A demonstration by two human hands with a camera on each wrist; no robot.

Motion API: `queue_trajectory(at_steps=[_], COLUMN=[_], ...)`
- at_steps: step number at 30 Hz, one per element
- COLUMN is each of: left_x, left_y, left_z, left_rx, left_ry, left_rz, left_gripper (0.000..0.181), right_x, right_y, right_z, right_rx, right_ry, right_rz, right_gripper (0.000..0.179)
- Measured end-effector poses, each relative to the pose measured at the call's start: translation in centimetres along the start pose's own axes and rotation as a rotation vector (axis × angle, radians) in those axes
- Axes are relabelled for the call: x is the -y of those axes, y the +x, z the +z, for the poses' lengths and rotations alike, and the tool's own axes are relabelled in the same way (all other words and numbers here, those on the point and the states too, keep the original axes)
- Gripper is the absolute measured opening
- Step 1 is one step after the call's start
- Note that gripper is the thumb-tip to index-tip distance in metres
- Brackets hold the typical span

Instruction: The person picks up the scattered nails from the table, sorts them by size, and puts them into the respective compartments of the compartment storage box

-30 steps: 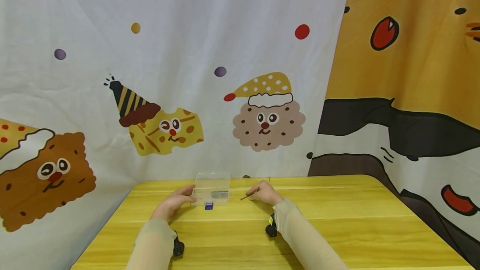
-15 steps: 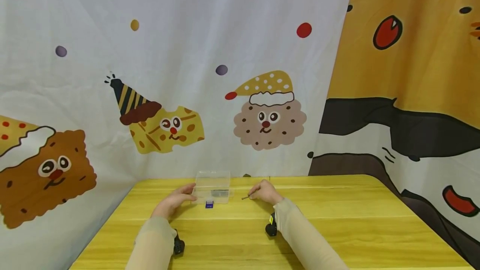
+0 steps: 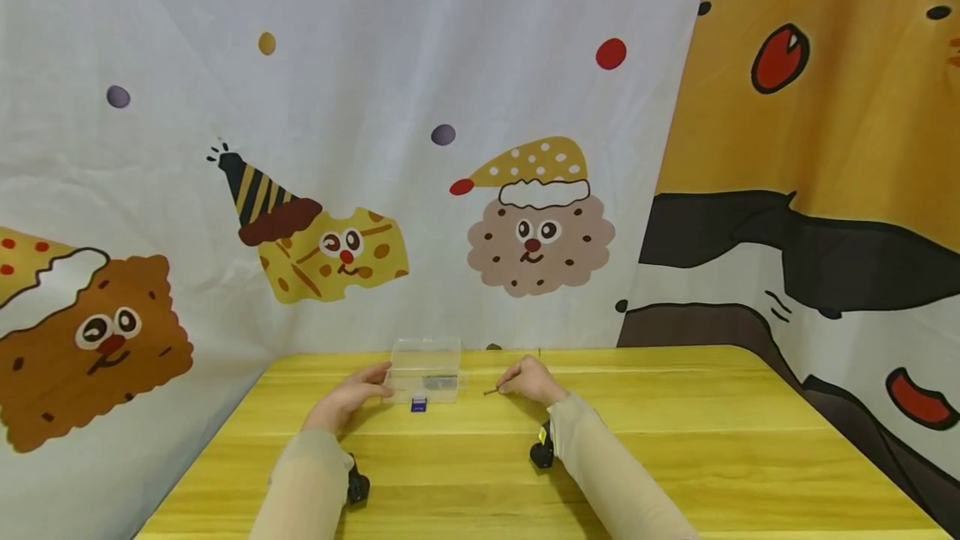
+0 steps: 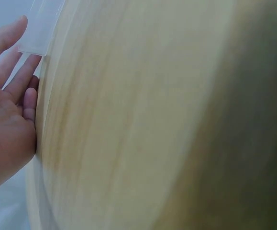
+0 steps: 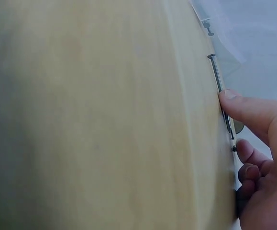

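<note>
In the head view a clear plastic box [image 3: 425, 357] with its lid raised stands toward the back of the table. My left hand [image 3: 349, 395] holds its left end, thumb at the front and fingers behind. The left wrist view shows the thumb [image 4: 15, 31] over a corner of the box [image 4: 41, 28]. Right of the box, my right hand [image 3: 531, 381] pinches a thin dark nail [image 5: 216, 72] with a flat head that points toward the box. Dark metal pieces [image 3: 442, 383] lie inside the box, and a blue label [image 3: 418, 406] shows at its front.
The yellow wood-grain table [image 3: 450, 473] reaches back to a white cartoon-printed curtain [image 3: 360, 107]. Black wrist cameras [image 3: 357, 486] hang beneath both sleeves. Another small headed metal piece [image 5: 208, 28] shows near the box edge in the right wrist view.
The head view has tilted slightly downward, so the whole scene sits a little higher. Less of the nail sticks out from my right fingers. Both hands stay in nearly the same place.
</note>
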State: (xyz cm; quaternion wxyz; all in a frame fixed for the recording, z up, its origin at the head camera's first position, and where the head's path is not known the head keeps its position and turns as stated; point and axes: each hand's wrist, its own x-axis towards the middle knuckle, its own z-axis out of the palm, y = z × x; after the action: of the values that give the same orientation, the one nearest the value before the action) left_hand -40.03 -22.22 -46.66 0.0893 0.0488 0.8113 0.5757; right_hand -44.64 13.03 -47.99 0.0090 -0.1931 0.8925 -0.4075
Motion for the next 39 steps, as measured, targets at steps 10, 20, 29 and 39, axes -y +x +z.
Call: queue_trajectory(at_steps=[10, 20, 29, 39], left_x=[-0.1, -0.1, -0.3, 0.1], left_y=[0.0, -0.1, -0.4, 0.0], left_z=[-0.1, -0.1, 0.0, 0.0], left_rx=[-0.009, 0.003, 0.013, -0.005], left_ry=[-0.013, -0.020, 0.010, -0.006], left_rz=[-0.001, -0.010, -0.001, 0.004], left_gripper=[0.073, 0.073, 0.072, 0.070], right_x=[0.8, 1.9, 3.2, 4.4], right_y=[0.0, 0.3, 1.6, 2.3], right_z=[-1.2, -2.5, -4.2, -4.9], right_rx=[0.030, 0.046, 0.016, 0.020], right_ry=[0.002, 0.074, 0.045, 0.045], right_rz=[0.015, 0.034, -0.026, -0.031], right_gripper=[0.008, 0.015, 0.017, 0.016])
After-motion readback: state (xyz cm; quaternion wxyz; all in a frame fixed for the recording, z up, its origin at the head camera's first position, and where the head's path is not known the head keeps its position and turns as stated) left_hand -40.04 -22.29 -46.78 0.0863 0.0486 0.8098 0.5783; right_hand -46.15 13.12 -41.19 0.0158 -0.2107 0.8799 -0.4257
